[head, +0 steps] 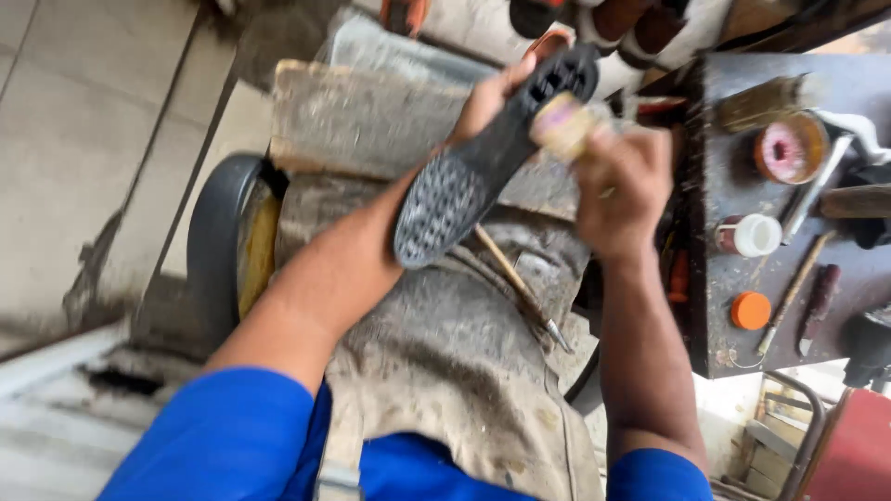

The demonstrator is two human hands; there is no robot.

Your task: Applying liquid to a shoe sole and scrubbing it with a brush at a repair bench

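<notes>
Two bare hands work a black rubber sole (483,162), studded and slotted, held over a stained grey apron (455,362). Left hand (483,97) grips its far end, fingers closed; right hand (622,190) clasps a blurred pale block (561,125) against it. Dark tabletop (715,343) at right carries jars and tools.

floor (83,139): pale tiles, daylit | dark workbench (719,278) at right | red stool (858,450)

A shoe sole (483,158) is held up above an apron (445,353) on the lap. A thin stick tool (520,288) is laid on the apron. A work table (705,278) is set to the right, with an open tin (789,148), a small jar (750,235) and a round lid (750,311) on it.
</notes>
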